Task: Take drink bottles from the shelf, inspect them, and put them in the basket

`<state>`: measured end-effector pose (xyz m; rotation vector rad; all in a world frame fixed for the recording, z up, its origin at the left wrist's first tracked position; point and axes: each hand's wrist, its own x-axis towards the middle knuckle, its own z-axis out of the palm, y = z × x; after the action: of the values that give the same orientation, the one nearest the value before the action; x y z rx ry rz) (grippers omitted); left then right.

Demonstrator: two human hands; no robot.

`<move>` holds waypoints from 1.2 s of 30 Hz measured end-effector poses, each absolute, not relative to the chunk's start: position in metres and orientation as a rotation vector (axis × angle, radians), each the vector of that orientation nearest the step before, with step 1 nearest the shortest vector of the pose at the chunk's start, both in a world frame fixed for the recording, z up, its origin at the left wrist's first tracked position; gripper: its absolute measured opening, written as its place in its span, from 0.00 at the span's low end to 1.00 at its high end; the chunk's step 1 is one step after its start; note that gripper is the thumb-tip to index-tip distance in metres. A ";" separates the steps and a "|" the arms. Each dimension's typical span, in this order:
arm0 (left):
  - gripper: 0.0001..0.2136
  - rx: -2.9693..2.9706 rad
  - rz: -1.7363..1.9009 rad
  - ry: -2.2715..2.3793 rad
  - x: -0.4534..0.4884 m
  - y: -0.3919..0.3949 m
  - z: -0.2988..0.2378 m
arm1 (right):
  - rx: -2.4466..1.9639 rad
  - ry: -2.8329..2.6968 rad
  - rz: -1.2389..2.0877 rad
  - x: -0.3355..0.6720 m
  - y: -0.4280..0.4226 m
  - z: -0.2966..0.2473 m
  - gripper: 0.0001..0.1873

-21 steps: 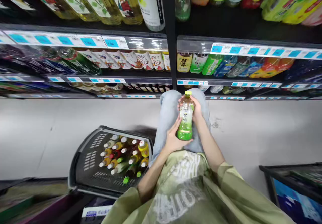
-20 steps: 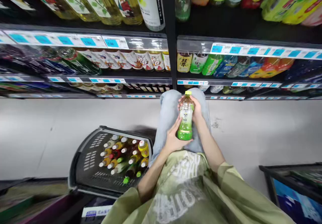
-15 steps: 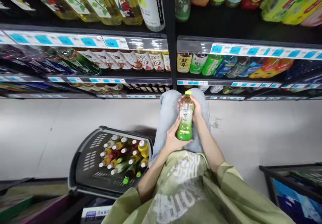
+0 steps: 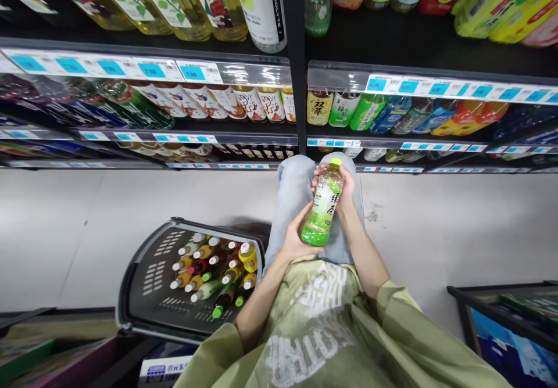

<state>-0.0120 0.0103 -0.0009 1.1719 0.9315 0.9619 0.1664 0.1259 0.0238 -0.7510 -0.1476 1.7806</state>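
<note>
Between my two hands, above my lap, is a green tea bottle with a yellow-green cap and a white and green label. It leans with its cap toward the upper right. My left hand supports the bottle at its base and lower left side. Around its upper part, just below the cap, my right hand is wrapped. Some of the right fingers show behind the bottle's left edge. To my left stands a dark grey shopping basket with several capped drink bottles inside.
Ahead, drink shelves span the view, with price tags along their edges. Tea bottles stand on the right middle shelf. Pale floor lies around me. A dark display stand is at lower right, and boxes are at lower left.
The bottle has turned in my hands, bringing the large characters on its label into view. Its top has tilted to the right and its base has shifted slightly left.
</note>
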 end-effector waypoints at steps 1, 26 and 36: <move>0.63 1.156 0.971 0.915 -0.014 0.011 -0.004 | -0.750 -0.147 1.775 0.166 0.126 0.023 0.19; 0.57 0.624 0.779 0.789 -0.013 0.007 0.007 | -0.748 -0.059 1.778 0.165 0.131 0.033 0.15; 0.60 0.988 0.724 0.988 0.000 -0.004 0.000 | -0.866 -0.148 1.953 0.164 0.135 0.032 0.16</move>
<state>0.0005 -0.0036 -0.0002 0.9884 0.9882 0.7243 0.1638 0.1352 0.0323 -0.8663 -0.1477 1.9529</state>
